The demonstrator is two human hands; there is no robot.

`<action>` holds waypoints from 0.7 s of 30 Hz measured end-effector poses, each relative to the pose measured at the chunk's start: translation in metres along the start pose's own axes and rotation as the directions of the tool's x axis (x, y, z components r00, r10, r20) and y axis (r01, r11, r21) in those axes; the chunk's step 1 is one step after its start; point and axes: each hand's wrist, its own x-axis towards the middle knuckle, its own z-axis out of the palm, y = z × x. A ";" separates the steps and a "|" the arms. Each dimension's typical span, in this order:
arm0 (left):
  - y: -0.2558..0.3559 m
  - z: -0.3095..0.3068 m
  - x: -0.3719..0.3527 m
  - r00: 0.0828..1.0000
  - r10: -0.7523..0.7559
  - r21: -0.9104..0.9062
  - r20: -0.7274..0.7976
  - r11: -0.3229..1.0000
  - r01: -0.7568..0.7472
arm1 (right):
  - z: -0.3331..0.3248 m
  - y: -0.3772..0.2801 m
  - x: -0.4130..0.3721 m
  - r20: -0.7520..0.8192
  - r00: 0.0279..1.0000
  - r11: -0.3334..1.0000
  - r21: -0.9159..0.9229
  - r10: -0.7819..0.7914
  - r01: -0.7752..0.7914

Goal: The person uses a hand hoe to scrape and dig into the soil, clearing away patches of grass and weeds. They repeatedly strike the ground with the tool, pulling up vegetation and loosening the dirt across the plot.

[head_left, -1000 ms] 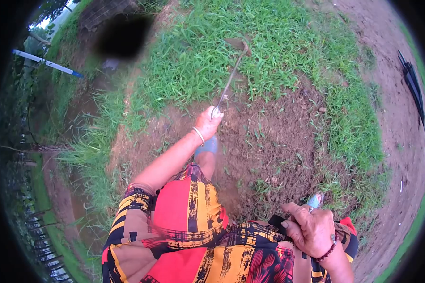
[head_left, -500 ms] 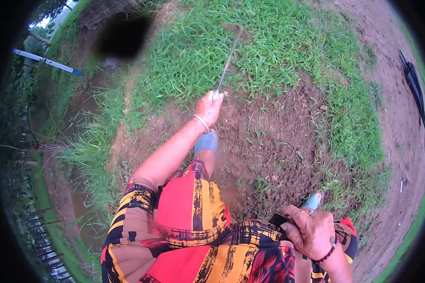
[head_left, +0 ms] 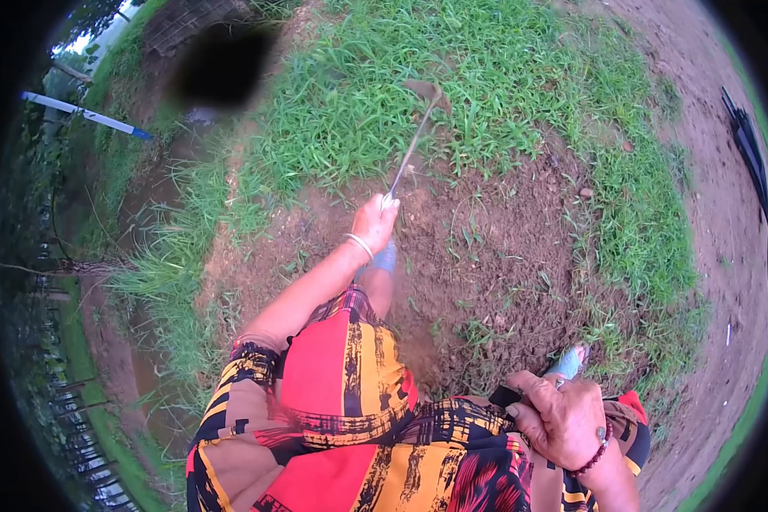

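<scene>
My left hand (head_left: 375, 222), a bangle on its wrist, is closed around the thin handle of a small hoe (head_left: 410, 149). The arm is stretched forward over bare soil. The hoe's muddy blade (head_left: 424, 89) lies in the green grass (head_left: 486, 77) at the edge of the dug patch (head_left: 503, 247). At the lower right, my right hand (head_left: 563, 418), which wears a bead bracelet, rests on my knee. Its fingers curl over the red, yellow and black patterned cloth (head_left: 341, 384), next to a black strap (head_left: 505, 395).
My feet in blue-grey sandals (head_left: 386, 256) (head_left: 567, 364) stand on the loosened soil. A muddy ditch (head_left: 136, 358) runs along the left. A white and blue pole (head_left: 85, 113) lies at the far left. Dark slats (head_left: 747, 145) lie on bare ground at the right.
My left hand pushed the hoe out into the grass, then drew it back toward me. The blade now sits nearer the soil edge. My right hand has stayed on the knee.
</scene>
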 end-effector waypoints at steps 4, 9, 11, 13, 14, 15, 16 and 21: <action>0.003 0.002 0.012 0.994 0.007 0.020 -0.113 1.000 -0.004 | 0.000 0.000 0.002 -0.020 1.000 1.000 0.015 0.007 -0.007; -0.062 0.013 -0.019 0.984 -0.071 0.176 0.165 0.983 0.042 | -0.001 0.001 0.002 -0.011 1.000 1.000 0.009 0.014 -0.014; -0.059 0.008 -0.047 0.991 -0.083 -0.020 0.105 0.996 0.085 | -0.002 0.001 0.001 -0.017 1.000 1.000 0.017 0.023 -0.023; -0.036 -0.001 -0.055 0.989 -0.101 -0.016 0.105 0.995 0.103 | 0.000 0.001 -0.001 -0.017 1.000 1.000 0.011 0.026 -0.025; -0.031 -0.004 -0.057 0.988 -0.120 -0.016 0.098 0.992 0.122 | 0.001 0.000 0.000 -0.009 1.000 1.000 0.012 0.022 -0.022; -0.042 0.001 -0.046 0.988 -0.118 -0.050 0.098 0.991 0.124 | 0.001 -0.001 0.001 0.007 1.000 1.000 0.008 0.008 -0.008; -0.036 0.000 -0.036 0.988 -0.122 -0.054 0.096 0.990 0.127 | 0.000 -0.001 0.001 0.020 1.000 1.000 0.004 -0.004 0.004; -0.002 0.010 0.025 0.996 0.038 -0.061 -0.084 0.997 -0.043 | 0.001 0.002 0.002 -0.020 0.999 1.000 0.004 0.024 -0.024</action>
